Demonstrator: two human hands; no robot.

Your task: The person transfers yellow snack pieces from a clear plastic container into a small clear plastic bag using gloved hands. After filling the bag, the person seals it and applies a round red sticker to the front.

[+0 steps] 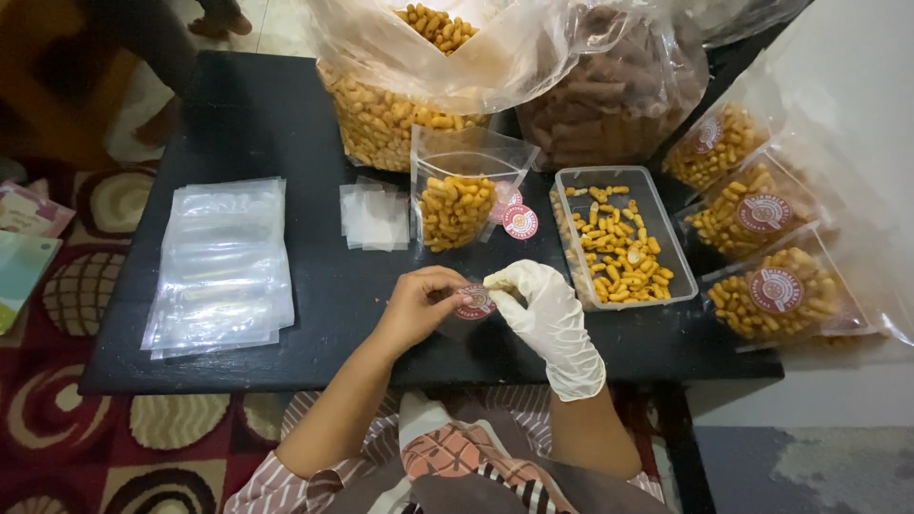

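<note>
My bare left hand [419,306] and my right hand [545,319] in a white glove meet over the near edge of the black table [248,114]. Together they pinch a small clear pouch with a round red sticker [474,303] on it. Just beyond stands an open clear pouch [457,205] partly filled with yellow snack pieces, a red sticker on its front. A clear rectangular tub [666,249] of loose yellow snacks sits to its right.
A stack of empty clear pouches [224,266] lies at the left, small clear sheets [374,217] in the middle. Large bags of yellow [381,119] and brown snacks [609,105] stand at the back. Several filled, stickered pouches [771,286] lie at the right. Patterned carpet lies below.
</note>
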